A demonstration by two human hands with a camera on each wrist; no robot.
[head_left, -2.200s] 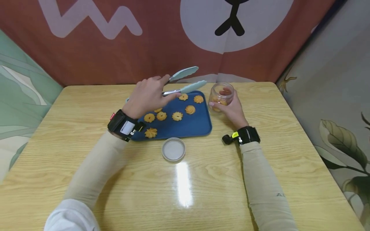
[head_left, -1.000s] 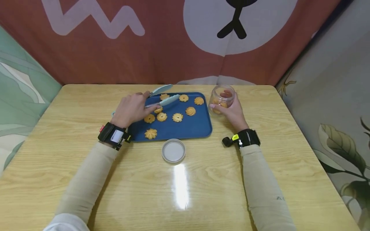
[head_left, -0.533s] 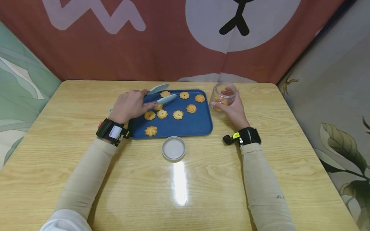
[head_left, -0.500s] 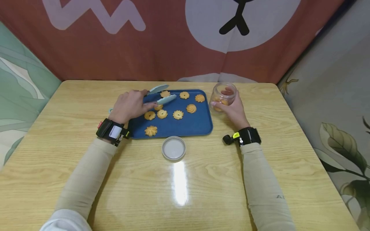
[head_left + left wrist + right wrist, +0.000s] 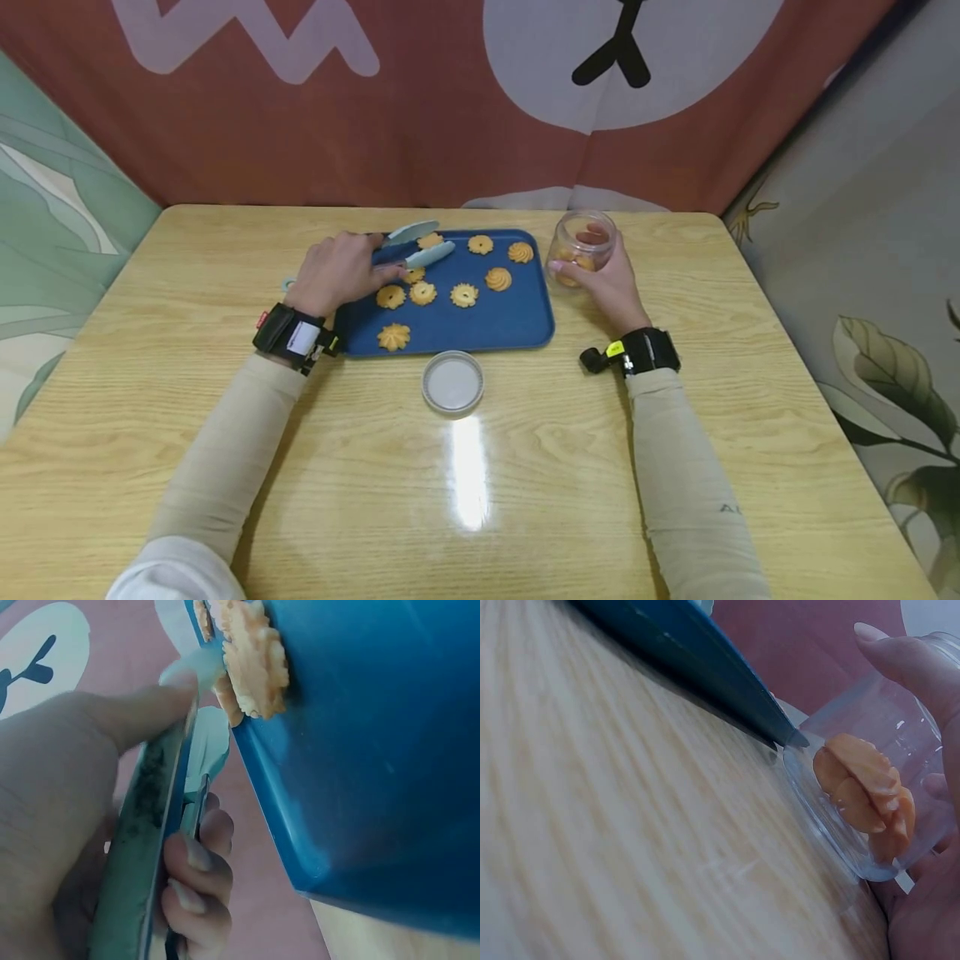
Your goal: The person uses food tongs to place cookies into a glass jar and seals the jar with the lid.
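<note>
My left hand grips a pair of tongs with pale blue tips, thumb on one arm and fingers curled round the other. The tips stand apart over the back left of a blue tray. One cookie shows between them, partly covered. Several more butter cookies lie spread on the tray, among them a swirled cookie. To the right of the tray, my right hand holds a clear jar, thumb in front and fingers behind. Inside the uncovered jar are cookies near its bottom.
A round, pale lid lies on the wooden table just in front of the tray. A red-brown cloth hangs behind the table's back edge. Patterned walls stand at the left and right.
My left hand has moved the tongs from near the jar leftward and down over the tray's back left. Over the last half second they hardly move. My right hand stays on the jar.
</note>
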